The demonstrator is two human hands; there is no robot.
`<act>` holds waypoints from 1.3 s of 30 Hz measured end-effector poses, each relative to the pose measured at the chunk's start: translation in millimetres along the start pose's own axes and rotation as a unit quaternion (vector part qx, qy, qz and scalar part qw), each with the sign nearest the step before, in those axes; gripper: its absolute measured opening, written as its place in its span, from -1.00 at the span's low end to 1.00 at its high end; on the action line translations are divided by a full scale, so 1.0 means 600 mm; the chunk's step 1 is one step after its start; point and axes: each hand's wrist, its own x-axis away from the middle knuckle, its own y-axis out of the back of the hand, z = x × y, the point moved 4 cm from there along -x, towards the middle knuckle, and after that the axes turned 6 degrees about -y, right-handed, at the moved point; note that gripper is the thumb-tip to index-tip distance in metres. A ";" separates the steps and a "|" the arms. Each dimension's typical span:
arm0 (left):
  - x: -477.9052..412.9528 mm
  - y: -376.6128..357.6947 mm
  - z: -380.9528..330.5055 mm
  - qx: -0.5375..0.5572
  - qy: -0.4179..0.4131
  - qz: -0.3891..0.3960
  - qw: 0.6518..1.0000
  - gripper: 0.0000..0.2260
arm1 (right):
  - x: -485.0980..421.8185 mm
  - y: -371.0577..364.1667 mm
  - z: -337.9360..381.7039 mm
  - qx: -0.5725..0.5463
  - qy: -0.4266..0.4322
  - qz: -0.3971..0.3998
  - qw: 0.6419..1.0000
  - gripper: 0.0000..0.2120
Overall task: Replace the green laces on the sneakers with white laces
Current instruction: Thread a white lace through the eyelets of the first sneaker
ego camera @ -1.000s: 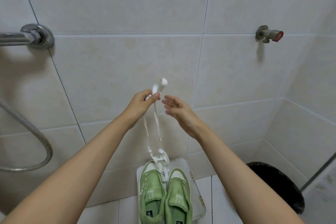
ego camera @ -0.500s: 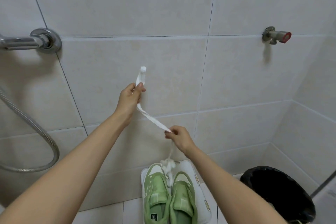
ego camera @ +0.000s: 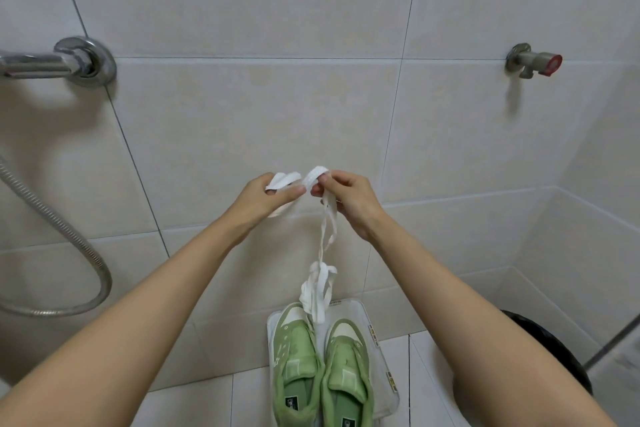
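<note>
A flat white fabric lace (ego camera: 314,177) is pinched by the left hand (ego camera: 266,199) and the right hand (ego camera: 351,203); its tangle is hung at six o'clock, above green canvas sneakers (ego camera: 294,350).

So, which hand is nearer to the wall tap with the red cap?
Right. The right hand is below and left of the tap; the left hand is further left, both holding the white lace.
</note>
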 end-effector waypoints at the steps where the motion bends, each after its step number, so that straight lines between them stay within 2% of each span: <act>1: -0.001 -0.008 -0.005 0.005 -0.001 0.018 1.000 -0.51 | 0.002 -0.003 0.006 -0.007 0.006 0.008 1.000 -0.85; 4: -0.005 -0.028 -0.008 0.002 -0.014 0.047 0.999 -0.56 | 0.009 -0.011 0.011 -0.028 0.012 0.032 0.999 -0.84; 6: -0.008 -0.033 -0.008 -0.006 -0.035 0.012 0.999 -0.73 | 0.012 -0.010 0.005 -0.021 0.014 0.030 0.999 -0.87; 8: -0.011 -0.030 -0.008 0.027 -0.041 -0.057 0.997 -0.86 | 0.015 -0.003 -0.012 0.018 0.008 0.016 1.000 -0.91; 10: -0.016 -0.028 -0.004 0.071 -0.024 -0.091 0.993 -0.82 | 0.019 0.001 -0.045 0.088 -0.014 0.027 0.996 -0.92; 12: -0.019 -0.032 0.010 0.136 0.010 -0.081 0.987 -0.76 | 0.023 0.001 -0.086 0.127 -0.042 0.063 0.989 -0.94; 16: -0.017 -0.035 0.044 0.337 0.081 -0.089 0.934 -0.71 | 0.034 0.002 -0.181 0.154 -0.113 0.116 0.975 -0.85; 18: -0.021 -0.032 0.058 0.352 0.100 -0.101 0.925 -0.73 | 0.041 0.016 -0.228 0.149 -0.144 0.101 0.973 -0.82; 19: -0.022 -0.032 0.064 0.325 0.096 -0.097 0.936 -0.78 | 0.043 0.024 -0.246 0.148 -0.151 0.084 0.974 -0.85; 21: -0.022 -0.035 0.078 0.202 0.063 -0.056 0.976 -0.96 | 0.039 0.041 -0.272 0.145 -0.151 0.040 0.977 -0.85; 23: -0.011 -0.042 0.105 0.017 0.028 0.029 0.999 -0.82 | 0.029 0.048 -0.285 0.131 -0.148 0.011 0.980 -0.81; 24: -0.006 -0.047 0.126 -0.092 0.020 0.086 0.992 -0.69 | 0.024 0.049 -0.289 0.127 -0.145 0.007 0.981 -0.80; 25: -0.001 -0.052 0.149 -0.214 0.017 0.139 0.967 -0.57 | 0.019 0.048 -0.291 0.128 -0.141 0.007 0.982 -0.80; 26: 0.005 -0.056 0.170 -0.330 0.015 0.180 0.926 -0.52 | 0.014 0.048 -0.292 0.132 -0.136 0.010 0.982 -0.82; 27: 0.009 -0.060 0.185 -0.413 0.007 0.201 0.888 -0.56 | 0.009 0.048 -0.292 0.133 -0.131 0.015 0.982 -0.85; 28: 0.011 -0.064 0.195 -0.447 0.000 0.202 0.872 -0.63 | 0.003 0.050 -0.292 0.132 -0.124 0.020 0.983 -0.87; 29: 0.010 -0.067 0.201 -0.438 -0.002 0.187 0.879 -0.70 | -0.002 0.053 -0.292 0.131 -0.117 0.024 0.984 -0.89; 32: 0.005 -0.070 0.213 -0.321 0.003 0.109 0.941 -0.74 | -0.011 0.065 -0.304 0.139 -0.111 0.031 0.984 -0.95; 33: 0.004 -0.070 0.214 -0.306 -0.001 0.087 0.948 -0.76 | -0.013 0.068 -0.311 0.146 -0.114 0.035 0.982 -0.96; 39: -0.004 -0.050 0.223 -0.361 -0.017 0.041 0.931 -0.79 | -0.035 0.076 -0.352 0.320 -0.122 0.083 0.936 -0.82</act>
